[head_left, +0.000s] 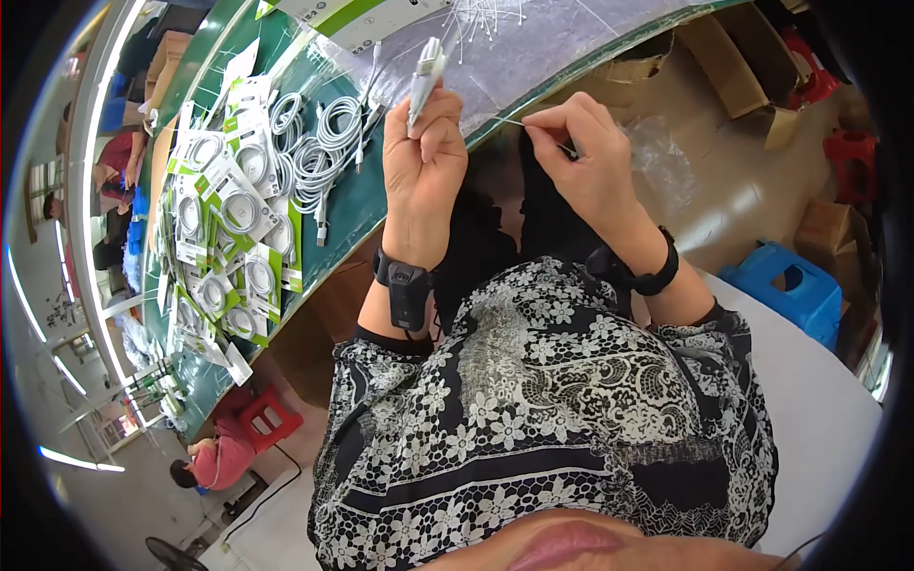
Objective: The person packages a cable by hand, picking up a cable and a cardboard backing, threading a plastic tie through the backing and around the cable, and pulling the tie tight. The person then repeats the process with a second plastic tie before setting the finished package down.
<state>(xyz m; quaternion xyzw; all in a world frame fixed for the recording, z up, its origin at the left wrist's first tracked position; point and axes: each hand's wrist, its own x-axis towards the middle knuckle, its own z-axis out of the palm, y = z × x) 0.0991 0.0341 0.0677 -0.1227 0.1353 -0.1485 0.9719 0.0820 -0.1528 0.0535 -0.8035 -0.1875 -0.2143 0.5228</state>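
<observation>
My left hand [424, 157] is closed around a white bundle [426, 71], held upright above the table edge. It looks like a coiled cable seen edge-on, perhaps with its card; the fingers hide its lower part. Off to the right, my right hand [586, 152] pinches a thin white plastic tie [507, 120] between thumb and fingertips. The tie points left toward the other hand, apart from the bundle. Left of my left hand lie several loose coiled white cables [338, 124]. Beyond them is a heap of coiled cables on green-and-white cards [228, 209].
More thin white ties [481, 17] are spread on a grey mat [571, 29] over the green table [357, 205]. A blue stool [785, 285], red stools [847, 167] and cardboard boxes [728, 62] stand on the right. Other people [224, 457] sit at the left.
</observation>
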